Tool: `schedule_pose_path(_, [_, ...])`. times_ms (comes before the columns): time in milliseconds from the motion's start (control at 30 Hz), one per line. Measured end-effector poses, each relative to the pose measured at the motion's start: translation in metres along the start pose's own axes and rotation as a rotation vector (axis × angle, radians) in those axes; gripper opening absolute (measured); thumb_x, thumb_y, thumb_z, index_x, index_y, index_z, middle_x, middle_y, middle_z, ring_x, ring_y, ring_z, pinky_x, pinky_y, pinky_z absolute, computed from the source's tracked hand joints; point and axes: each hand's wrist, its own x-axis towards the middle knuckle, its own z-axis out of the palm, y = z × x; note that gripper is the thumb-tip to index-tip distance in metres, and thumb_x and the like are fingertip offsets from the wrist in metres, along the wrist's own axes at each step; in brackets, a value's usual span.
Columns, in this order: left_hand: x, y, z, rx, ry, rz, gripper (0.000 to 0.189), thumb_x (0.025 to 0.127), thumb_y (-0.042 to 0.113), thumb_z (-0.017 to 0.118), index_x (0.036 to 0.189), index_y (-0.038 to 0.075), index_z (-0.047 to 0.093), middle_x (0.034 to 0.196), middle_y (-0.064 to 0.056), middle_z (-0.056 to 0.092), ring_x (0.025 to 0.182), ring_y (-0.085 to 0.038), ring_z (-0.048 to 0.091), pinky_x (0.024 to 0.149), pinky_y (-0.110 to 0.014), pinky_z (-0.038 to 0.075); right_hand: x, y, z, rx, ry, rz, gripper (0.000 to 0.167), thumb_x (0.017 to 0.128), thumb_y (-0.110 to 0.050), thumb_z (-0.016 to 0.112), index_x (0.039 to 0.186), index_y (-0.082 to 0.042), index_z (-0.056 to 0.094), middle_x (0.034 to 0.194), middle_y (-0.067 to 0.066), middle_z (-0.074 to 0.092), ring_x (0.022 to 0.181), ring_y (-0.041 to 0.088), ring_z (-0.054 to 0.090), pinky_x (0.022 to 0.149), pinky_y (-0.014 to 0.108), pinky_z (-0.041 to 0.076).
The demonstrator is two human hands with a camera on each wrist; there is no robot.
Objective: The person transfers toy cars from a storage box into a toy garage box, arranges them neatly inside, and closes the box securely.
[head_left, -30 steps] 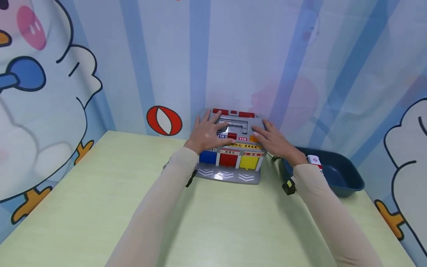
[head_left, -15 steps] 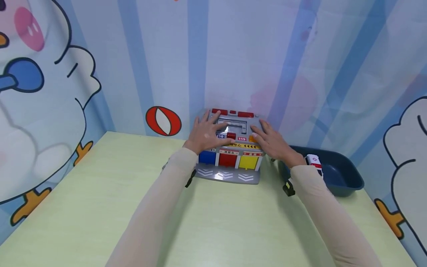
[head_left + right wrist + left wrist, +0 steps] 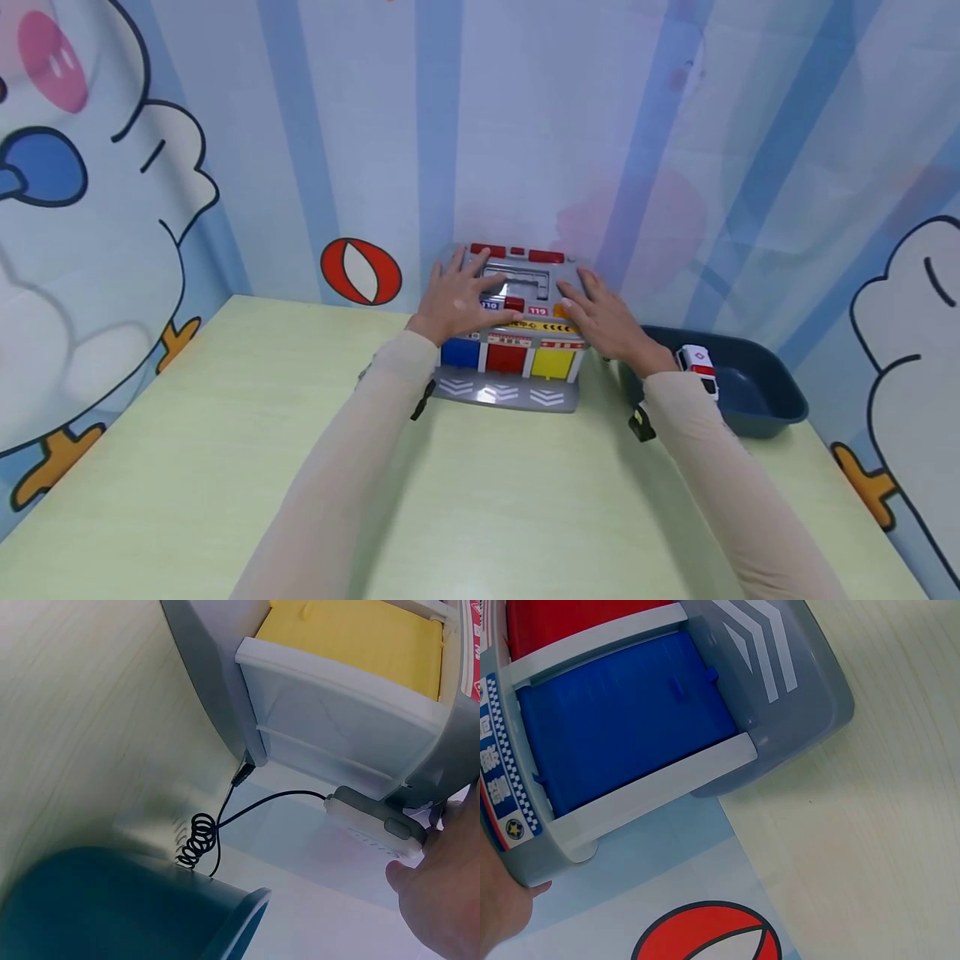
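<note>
A grey toy rescue station [image 3: 517, 354] with blue, red and yellow doors stands at the back of the table. My left hand [image 3: 456, 304] rests on its roof at the left, fingers spread, thumb along the front edge. At the opposite end my right hand [image 3: 607, 321] lies over the roof's right edge, fingers extended. The left wrist view shows the blue door [image 3: 630, 724] lowered. In the right wrist view the yellow door [image 3: 356, 641] is down too, and a small grey-and-white handset [image 3: 375, 821] is at the station's side, close to my thumb, on a coiled black cord [image 3: 199, 840].
A dark blue tub [image 3: 757, 425] stands right of the station, partly behind my right wrist. In it is a white-and-red toy vehicle [image 3: 697, 367]. A printed cloth backdrop [image 3: 517, 125] hangs directly behind the pale table [image 3: 495, 492].
The head view has turned slightly right, so everything sits a little further left. My right hand has shifted slightly inward over the roof edge. The left hand keeps its place on the station.
</note>
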Motion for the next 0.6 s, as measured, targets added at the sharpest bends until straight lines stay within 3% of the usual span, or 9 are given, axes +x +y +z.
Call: schedule_pose_path(600, [0.0001,-0.0005,0.0018,0.022,0.01,0.002,0.08,0.083,0.079,0.051,0.151,0.037,0.043,0.168,-0.003,0.02,0.156,-0.037,0.007,0.123,-0.064,0.011,-0.001,-0.0017,0.0029,-0.034,0.011,0.007,0.064,0.107,-0.051,0.023,0.161,-0.017,0.017,0.17,0.015,-0.004,0.156,0.041,-0.003,0.123,0.063,0.008])
